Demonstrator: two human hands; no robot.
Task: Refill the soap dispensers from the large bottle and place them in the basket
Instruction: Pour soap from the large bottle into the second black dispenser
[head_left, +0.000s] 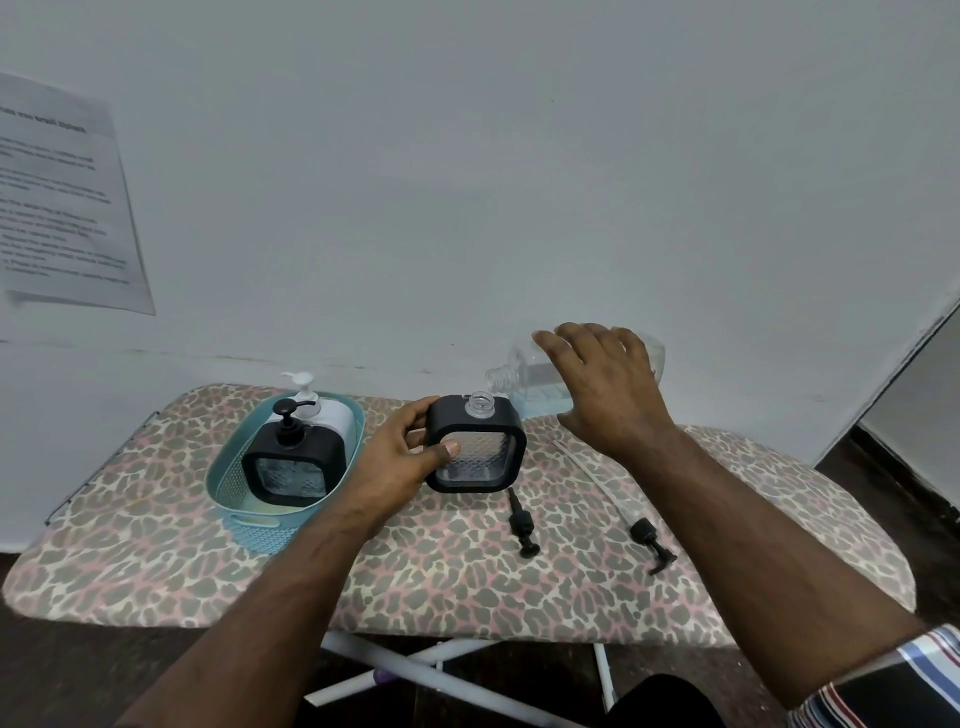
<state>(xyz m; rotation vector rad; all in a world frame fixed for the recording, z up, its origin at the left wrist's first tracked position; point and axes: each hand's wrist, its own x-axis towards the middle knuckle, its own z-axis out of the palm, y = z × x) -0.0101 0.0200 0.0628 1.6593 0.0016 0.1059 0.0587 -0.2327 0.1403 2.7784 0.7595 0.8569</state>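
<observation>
At board centre, left hand (410, 452) grips the open black-framed dispenser (475, 444), thumb on its front, neck uncapped. Right hand (605, 384) wraps the large clear bottle (519, 376), tipped with its open mouth just above and to 1 o'clock of the dispenser neck.

Step, as judged: pour about to start; no stream seen. Next move calls for mouth over neck, slow tilt.

Basket (228, 488) at 9 o'clock holds two capped dispensers. Two loose pumps (522, 522) lie at 5 o'clock. Open cover lies toward 6; wall close behind at 12.
</observation>
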